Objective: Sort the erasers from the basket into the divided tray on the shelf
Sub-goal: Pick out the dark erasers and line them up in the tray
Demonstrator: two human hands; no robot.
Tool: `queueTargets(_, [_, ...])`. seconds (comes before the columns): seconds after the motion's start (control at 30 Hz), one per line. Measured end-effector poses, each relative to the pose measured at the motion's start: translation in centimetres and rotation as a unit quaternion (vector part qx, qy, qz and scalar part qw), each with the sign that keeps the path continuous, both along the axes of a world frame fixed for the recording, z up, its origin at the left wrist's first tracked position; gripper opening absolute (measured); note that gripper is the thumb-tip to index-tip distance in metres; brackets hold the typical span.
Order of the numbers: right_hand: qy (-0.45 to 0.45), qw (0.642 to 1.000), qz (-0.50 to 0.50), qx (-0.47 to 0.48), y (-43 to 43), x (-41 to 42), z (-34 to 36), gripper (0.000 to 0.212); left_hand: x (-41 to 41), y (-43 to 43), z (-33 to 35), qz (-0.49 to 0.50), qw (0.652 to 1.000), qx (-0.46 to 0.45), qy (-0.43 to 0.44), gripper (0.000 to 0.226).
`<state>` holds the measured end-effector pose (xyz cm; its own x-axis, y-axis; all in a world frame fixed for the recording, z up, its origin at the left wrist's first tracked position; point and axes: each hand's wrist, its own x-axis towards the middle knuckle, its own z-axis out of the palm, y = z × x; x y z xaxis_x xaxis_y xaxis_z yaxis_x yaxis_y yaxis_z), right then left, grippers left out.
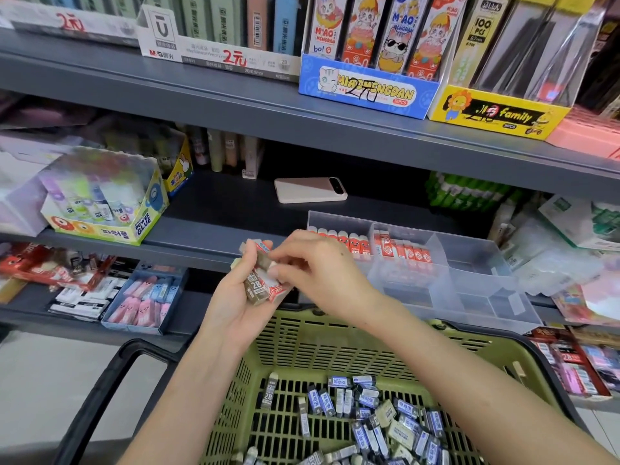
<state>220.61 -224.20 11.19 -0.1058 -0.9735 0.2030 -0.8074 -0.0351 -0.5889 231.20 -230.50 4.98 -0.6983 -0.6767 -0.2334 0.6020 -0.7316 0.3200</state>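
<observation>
Head view: both hands are up between the basket (335, 322) and the shelf (214, 229), just left of the divided tray (476, 297).

- Left hand (235, 300): palm up, fingers curled round a handful of erasers (260, 280). It's a mix of a brownish "2B" sleeve and red-and-white ones.
- Right hand (318, 273): fingertips drawn together, pinching at the top of that handful. Can't tell which piece it has.
- Tray: clear plastic at the front edge of the shelf. The back-left compartment holds a row of red-and-white erasers with faces (339, 241). The next compartment to the right holds a second row in red-and-white sleeves (407, 251). The far-right and front compartments look bare, though glare on the plastic makes that hard to confirm.
- Basket: green, sits below the hands. The loose pile (385, 414) on its bottom is mostly blue-and-white sleeves plus some plain pale ones.

Progress, my read: early to midway. Two kinds are started in the tray. The blue-and-white lot looks untouched, and no brownish 2B sleeves show in the tray. Most of the stock is in the basket, so the bulk of the sorting is ahead. The step in hand looks like splitting the handful by kind before placing it.

Also on the shelf: a pink phone (310, 190) behind the tray and a box of glue sticks (107, 203) off to the left.
</observation>
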Motion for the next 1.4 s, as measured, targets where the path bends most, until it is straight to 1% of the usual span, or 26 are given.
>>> queueTargets(0.07, [-0.010,0.999,-0.031,-0.029,0.1,-0.5,0.4,0.016,0.0,-0.2,0.1,0.002,1.000,0.009,0.011,0.045])
queueTargets(0.13, [-0.085,0.993,-0.080,-0.035,0.2,-1.8,1.3,0.016,0.2,-0.3,0.1,-0.002,1.000,0.015,0.024,0.048])
queueTargets(0.2, [-0.153,0.982,-0.110,-0.018,0.7,-3.8,2.2,0.016,0.3,-0.5,0.1,0.001,0.999,0.024,0.033,0.045])
queueTargets(0.23, [-0.157,0.981,-0.115,0.004,1.1,-5.1,2.5,0.016,0.4,-0.6,0.0,0.004,0.999,0.029,0.037,0.043])
queueTargets(0.27, [-0.136,0.984,-0.115,0.035,1.6,-6.4,2.7,0.016,0.4,-0.7,-0.1,0.005,0.999,0.030,0.039,0.042])
queueTargets(0.33, [-0.038,0.987,-0.097,0.121,2.1,-8.4,2.7,0.017,0.3,-0.7,-0.2,0.002,0.999,0.026,0.038,0.040])
queueTargets(0.37, [0.011,0.982,-0.079,0.174,2.2,-9.1,2.4,0.018,0.3,-0.7,-0.3,0.000,0.999,0.024,0.036,0.040])
queueTargets(0.43, [0.080,0.957,-0.031,0.278,1.9,-9.4,1.7,0.018,0.2,-0.6,-0.4,-0.004,0.999,0.019,0.031,0.039])
queueTargets(0.47, [0.101,0.945,-0.012,0.312,1.6,-9.2,1.2,0.018,0.1,-0.6,-0.4,-0.007,0.999,0.015,0.028,0.038])
queueTargets(0.53, [0.115,0.937,0.003,0.331,0.9,-8.7,0.2,0.019,0.1,-0.6,-0.4,-0.012,1.000,0.007,0.023,0.037])
queueTargets(0.63, [0.098,0.938,-0.012,0.331,-0.2,-8.3,-1.0,0.022,0.1,-0.5,-0.5,-0.014,1.000,0.010,0.021,0.038])
queueTargets(0.77, [0.084,0.945,-0.049,0.313,-0.3,-7.7,-2.1,0.014,0.2,-0.5,-0.5,-0.016,1.000,0.014,0.023,0.039])
queueTargets(0.8, [0.096,0.947,-0.055,0.300,-0.2,-7.5,-2.3,0.014,0.2,-0.5,-0.4,-0.017,0.999,0.016,0.023,0.040])
queueTargets(0.9, [0.126,0.950,-0.068,0.279,0.1,-7.3,-2.4,0.024,0.2,-0.4,-0.3,-0.019,0.999,0.018,0.022,0.041])
queueTargets(1.03, [0.209,0.930,-0.040,0.300,0.1,-7.2,-2.2,0.026,0.2,-0.4,-0.4,-0.021,0.999,0.020,0.019,0.040])
queueTargets(1.1, [0.217,0.934,-0.032,0.283,0.2,-7.3,-1.8,0.036,0.2,-0.3,-0.4,-0.022,0.999,0.023,0.017,0.041])
queueTargets(1.13, [0.208,0.945,-0.044,0.249,0.3,-7.2,-1.3,0.036,0.2,-0.3,-0.4,-0.023,0.999,0.025,0.016,0.041])
queueTargets(1.17, [0.180,0.962,-0.059,0.198,0.3,-6.9,-0.7,0.031,0.1,-0.3,-0.4,-0.021,0.999,0.028,0.013,0.042])
queueTargets(1.2, [0.125,0.980,-0.064,0.142,0.5,-6.4,-0.1,0.022,0.1,-0.2,-0.4,-0.018,0.999,0.030,0.009,0.042])
queueTargets(1.23, [0.052,0.993,-0.049,0.097,0.6,-5.5,0.6,0.014,0.1,-0.2,-0.4,-0.013,0.999,0.032,0.004,0.042])
queueTargets(1.27, [-0.003,0.997,-0.014,0.070,0.9,-4.4,1.1,0.011,0.1,-0.2,-0.5,-0.008,0.999,0.033,0.000,0.042])
queueTargets(1.3, [-0.019,0.998,0.024,0.057,1.0,-3.2,1.3,0.014,0.1,-0.2,-0.5,-0.005,1.000,0.030,-0.002,0.042])
queueTargets(1.33, [-0.010,0.997,0.055,0.054,1.2,-2.2,1.2,0.020,0.1,-0.2,-0.4,-0.003,1.000,0.026,-0.004,0.041])
queueTargets(1.4, [0.025,0.996,0.070,0.046,1.1,-0.5,0.7,0.033,0.1,-0.1,-0.4,-0.008,1.000,0.006,-0.013,0.040])
